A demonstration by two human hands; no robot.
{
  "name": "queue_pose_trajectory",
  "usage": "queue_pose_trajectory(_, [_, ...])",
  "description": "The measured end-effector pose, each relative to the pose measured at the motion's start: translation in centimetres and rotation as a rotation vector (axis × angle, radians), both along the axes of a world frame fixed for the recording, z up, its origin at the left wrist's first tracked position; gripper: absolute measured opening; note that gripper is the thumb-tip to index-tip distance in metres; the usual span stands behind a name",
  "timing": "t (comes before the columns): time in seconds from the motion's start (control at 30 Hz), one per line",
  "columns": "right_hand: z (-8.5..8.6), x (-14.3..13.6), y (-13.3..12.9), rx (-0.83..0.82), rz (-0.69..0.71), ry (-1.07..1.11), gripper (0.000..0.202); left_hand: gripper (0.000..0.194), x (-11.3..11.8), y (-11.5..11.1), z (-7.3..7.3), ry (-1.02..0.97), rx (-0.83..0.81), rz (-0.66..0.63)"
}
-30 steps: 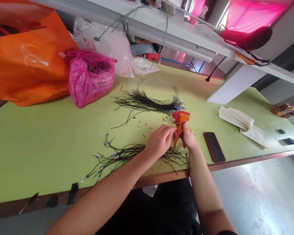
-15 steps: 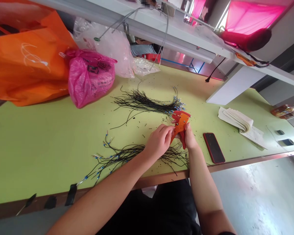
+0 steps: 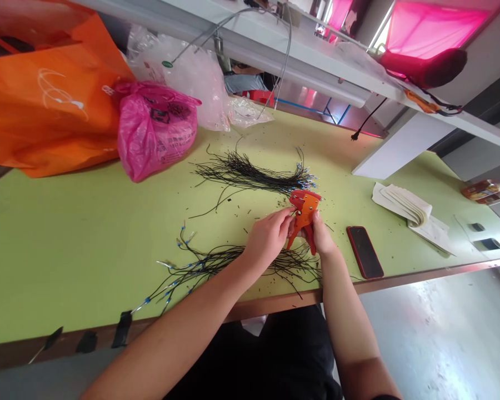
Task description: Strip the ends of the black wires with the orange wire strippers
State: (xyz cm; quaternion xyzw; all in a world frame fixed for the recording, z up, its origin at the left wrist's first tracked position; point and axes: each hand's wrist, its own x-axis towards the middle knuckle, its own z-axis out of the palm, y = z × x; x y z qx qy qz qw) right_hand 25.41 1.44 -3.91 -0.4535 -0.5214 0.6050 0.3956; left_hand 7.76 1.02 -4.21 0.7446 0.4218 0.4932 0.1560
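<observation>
My right hand (image 3: 321, 233) is wrapped round the handles of an orange and red wire stripper (image 3: 307, 214), its jaws pointing up. At the tool's left side, my left hand (image 3: 269, 236) has its fingers pinched together close to the jaws; whatever they hold is too small to make out. Just beyond the tool lies a bundle of black wires (image 3: 254, 175) with blue and silver tips at its right end. A second, looser bunch of black wires (image 3: 220, 258) with blue-collared ends lies under and beside my left forearm. Small black scraps are scattered round both.
An orange bag (image 3: 54, 105), a pink plastic bag (image 3: 156, 130) and clear plastic bags (image 3: 191, 78) stand at the back left. A phone (image 3: 364, 251) and a folded paper stack (image 3: 408, 208) lie right. A white shelf (image 3: 325, 66) spans the back; a seated person is partly visible beyond.
The wire stripper has shifted slightly left and tilted a little. My left hand has moved slightly left with it, its fingers still pinched beside the jaws.
</observation>
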Motion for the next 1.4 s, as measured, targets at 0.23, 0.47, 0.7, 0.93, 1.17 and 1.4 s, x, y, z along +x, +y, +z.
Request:
queue_pose_trajectory(0.23, [0.2,0.1,0.0,0.032,0.008,0.111,0.073,0.026,-0.2,0.3,-0.4,0.05,-0.003,-0.019])
queue_pose_trajectory(0.47, [0.1,0.1,0.1,0.008,-0.024,0.012,0.08,0.027,-0.5,0.0,0.2,0.137,0.078,0.017])
queue_pose_trajectory(0.7, [0.1,-0.1,0.0,0.001,-0.019,-0.01,0.08,0.025,-0.4,-0.2,0.5,0.233,0.107,0.031])
queue_pose_trajectory(0.93, [-0.2,0.0,0.1,-0.009,-0.059,0.012,0.076,0.023,-0.1,-0.3,0.5,0.248,0.133,0.044])
queue_pose_trajectory(1.17, [-0.1,-0.3,0.1,-0.01,-0.095,0.033,0.076,0.022,-0.2,-0.3,0.6,0.236,0.16,0.053])
queue_pose_trajectory(1.4, [-0.1,-0.1,0.1,0.017,-0.065,0.08,0.068,0.021,-0.3,-0.2,0.7,0.241,0.195,0.073])
